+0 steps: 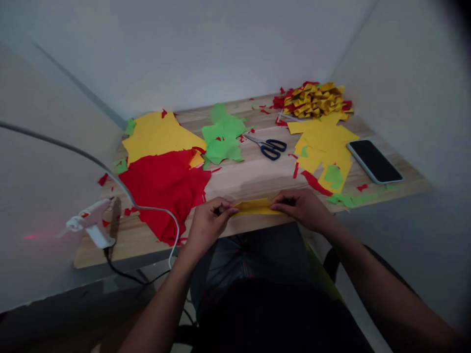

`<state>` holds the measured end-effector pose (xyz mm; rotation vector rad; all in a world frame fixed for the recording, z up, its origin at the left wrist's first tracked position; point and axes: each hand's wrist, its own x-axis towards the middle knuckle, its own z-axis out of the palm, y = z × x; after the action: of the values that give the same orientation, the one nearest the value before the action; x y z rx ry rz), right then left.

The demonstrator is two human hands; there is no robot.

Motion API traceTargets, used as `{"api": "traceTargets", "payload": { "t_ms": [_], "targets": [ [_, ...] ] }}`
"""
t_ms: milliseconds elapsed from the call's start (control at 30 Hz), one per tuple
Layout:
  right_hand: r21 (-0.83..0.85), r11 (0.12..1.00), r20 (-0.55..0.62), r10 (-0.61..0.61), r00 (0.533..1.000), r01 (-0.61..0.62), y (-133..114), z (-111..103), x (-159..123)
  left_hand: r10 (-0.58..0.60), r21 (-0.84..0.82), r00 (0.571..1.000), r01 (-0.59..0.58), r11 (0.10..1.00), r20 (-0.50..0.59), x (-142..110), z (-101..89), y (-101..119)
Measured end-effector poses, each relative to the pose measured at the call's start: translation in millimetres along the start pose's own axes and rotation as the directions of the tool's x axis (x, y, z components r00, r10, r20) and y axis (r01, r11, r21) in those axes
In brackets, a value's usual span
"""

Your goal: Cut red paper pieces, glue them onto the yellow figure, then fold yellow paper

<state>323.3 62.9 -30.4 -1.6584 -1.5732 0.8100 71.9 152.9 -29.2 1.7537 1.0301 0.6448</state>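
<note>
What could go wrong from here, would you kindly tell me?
The white plastic glue gun near the left edge of the wooden table might fall if its black cord is tugged. The thin yellow strip, pinched between left hand and right hand, might tear if pulled hard.

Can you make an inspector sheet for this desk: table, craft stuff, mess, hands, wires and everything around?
Surface: wood-patterned table, coloured pieces spread across it
Job's things: yellow strip in both hands; scissors beyond; white glue gun at the table's left edge
Clutter: red scraps, green scraps; phone at right
Hands: left hand and right hand each pinch one end of the strip
Cables: grey cable passes in front of red sheet; black cord hangs from the glue gun
Surroundings: pale walls; other people: nothing seen
</note>
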Motion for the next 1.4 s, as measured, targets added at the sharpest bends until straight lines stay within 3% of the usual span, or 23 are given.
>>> {"api": "traceTargets", "payload": {
  "t_ms": [100,167,267,367,467,633,800,867,900,967,1033,1100,1167,1300,1400],
  "targets": [
    [-0.014,0.999,-0.112,0.041,0.993,-0.043,14.2,-12.4,4.3,0.072,0.1,0.997,-0.068,0.993,-0.041,2.3,1.2,-9.0],
    [-0.018,0.999,-0.146,0.025,0.989,-0.028,14.3,-16.2,7.5,0.194,0.196,0.979,-0.177,0.965,-0.069,4.1,3.4,-7.6],
    [0.038,0.998,0.063,-0.052,0.997,0.05,2.1,-11.4,10.6,0.445,0.328,0.895,-0.415,0.849,-0.02,7.7,8.6,0.6],
    [0.114,0.983,0.235,-0.165,0.958,0.141,-12.1,1.2,10.5,0.607,0.418,0.792,-0.572,0.706,0.058,10.8,13.9,9.0],
    [0.131,0.975,0.2,-0.205,0.958,0.181,-19.9,11.4,8.0,0.649,0.449,0.756,-0.611,0.652,0.086,12.4,15.9,13.7],
    [0.056,0.979,0.04,-0.198,0.979,0.196,-19.5,18.7,9.5,0.66,0.463,0.748,-0.61,0.643,0.069,18.1,14.5,9.5],
    [0.033,0.961,0.014,-0.275,0.961,0.274,-16.1,23.4,20.1,0.701,0.464,0.712,-0.631,0.622,0.028,27.2,18.4,2.6],
    [0.013,0.957,-0.069,-0.288,0.955,0.29,-16.3,24.0,23.5,0.65,0.419,0.76,-0.586,0.693,-0.012,31.1,19.3,1.6],
    [-0.018,0.953,-0.126,-0.303,0.945,0.303,-16.5,23.8,24.8,0.578,0.375,0.814,-0.52,0.767,-0.054,33.1,19.0,1.4],
    [-0.133,0.924,-0.233,-0.38,0.895,0.358,-16.4,22.5,27.0,0.324,0.187,0.937,-0.297,0.936,-0.134,36.7,16.6,1.8],
    [-0.286,0.859,-0.286,-0.499,0.818,0.424,-14.8,21.0,29.1,0.03,-0.139,0.999,-0.035,0.99,-0.034,38.9,13.2,3.3],
    [-0.429,0.782,-0.295,-0.595,0.748,0.453,-11.9,21.1,31.0,-0.107,-0.425,0.972,0.189,0.885,0.209,38.9,12.3,6.0],
    [-0.532,0.713,-0.274,-0.655,0.704,0.456,-8.7,24.3,31.9,-0.137,-0.552,0.926,0.323,0.769,0.352,38.1,16.6,8.8],
    [-0.534,0.643,-0.151,-0.711,0.687,0.548,-7.4,31.6,30.1,-0.263,-0.621,0.938,0.346,0.703,0.225,45.6,34.4,8.1],
    [-0.447,0.698,-0.153,-0.676,0.721,0.56,-9.5,23.9,34.4,-0.216,-0.571,0.966,0.258,0.779,0.142,65.9,39.2,3.3]
  ]
}}
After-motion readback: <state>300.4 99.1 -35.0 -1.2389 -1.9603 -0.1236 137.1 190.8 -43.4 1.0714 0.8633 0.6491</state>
